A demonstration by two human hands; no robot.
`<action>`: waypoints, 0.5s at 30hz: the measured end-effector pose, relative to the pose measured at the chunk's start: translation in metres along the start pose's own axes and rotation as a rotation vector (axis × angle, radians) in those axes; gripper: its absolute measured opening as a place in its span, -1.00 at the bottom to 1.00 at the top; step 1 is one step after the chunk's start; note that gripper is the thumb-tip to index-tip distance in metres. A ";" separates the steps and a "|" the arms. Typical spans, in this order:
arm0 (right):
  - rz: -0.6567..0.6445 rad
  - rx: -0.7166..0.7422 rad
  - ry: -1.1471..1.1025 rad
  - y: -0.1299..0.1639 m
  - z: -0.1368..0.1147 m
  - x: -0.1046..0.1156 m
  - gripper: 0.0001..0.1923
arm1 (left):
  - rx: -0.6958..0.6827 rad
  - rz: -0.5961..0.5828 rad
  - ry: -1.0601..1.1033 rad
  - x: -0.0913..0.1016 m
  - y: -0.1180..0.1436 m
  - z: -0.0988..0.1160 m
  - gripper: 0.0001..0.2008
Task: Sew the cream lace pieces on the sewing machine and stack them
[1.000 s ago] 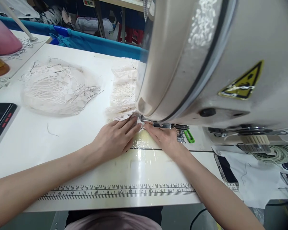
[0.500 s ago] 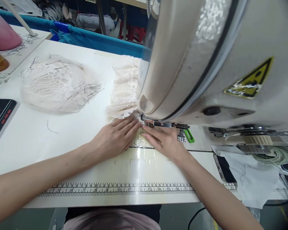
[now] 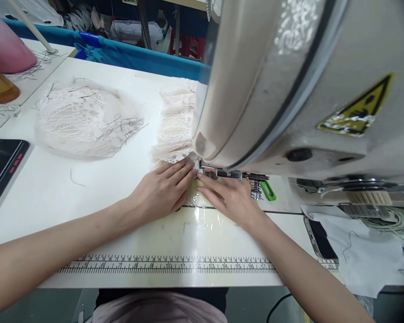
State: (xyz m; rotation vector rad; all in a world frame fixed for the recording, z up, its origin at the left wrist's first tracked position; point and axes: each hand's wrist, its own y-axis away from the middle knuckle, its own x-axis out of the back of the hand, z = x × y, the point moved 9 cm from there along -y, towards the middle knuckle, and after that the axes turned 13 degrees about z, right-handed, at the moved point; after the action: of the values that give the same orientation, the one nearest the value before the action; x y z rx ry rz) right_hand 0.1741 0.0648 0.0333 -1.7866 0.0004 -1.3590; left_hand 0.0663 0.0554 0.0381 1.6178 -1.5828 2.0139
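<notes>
My left hand lies flat with outstretched fingers on the edge of a cream lace fabric. Its fingertips are close to the presser foot of a sewing machine. On the other side of the foot is my right hand, its index finger stretched toward the foot and its thumb apart. Part of that hand is hidden under the machine's metal fittings. The gathered lace runs back from my left fingers along the machine head, which covers its right side. Whatever lies right under the fingertips is hidden.
A heap of pale lace with dark thread ends lies to the left. Nearby are a black device and a pink thread cone. A phone and white cloth lie at right. A printed ruler follows the front edge.
The view has shifted slightly, so the table and lace heap appear a little further right. Both hands stay at nearly the same place by the presser foot.
</notes>
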 end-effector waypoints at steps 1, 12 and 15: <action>-0.012 -0.001 0.006 0.000 0.000 -0.001 -0.69 | 0.008 -0.009 0.001 -0.001 0.000 -0.001 -0.65; -0.026 0.015 0.066 0.001 -0.001 -0.005 -0.64 | 0.057 -0.050 0.009 -0.005 0.000 -0.004 -0.63; -0.026 0.013 0.046 0.002 0.001 -0.005 -0.66 | 0.065 -0.052 0.017 -0.006 0.001 -0.005 -0.62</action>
State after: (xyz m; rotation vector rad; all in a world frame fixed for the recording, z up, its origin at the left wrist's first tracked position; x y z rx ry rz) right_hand 0.1735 0.0663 0.0286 -1.7499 -0.0069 -1.4159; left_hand 0.0649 0.0614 0.0333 1.6414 -1.4685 2.0674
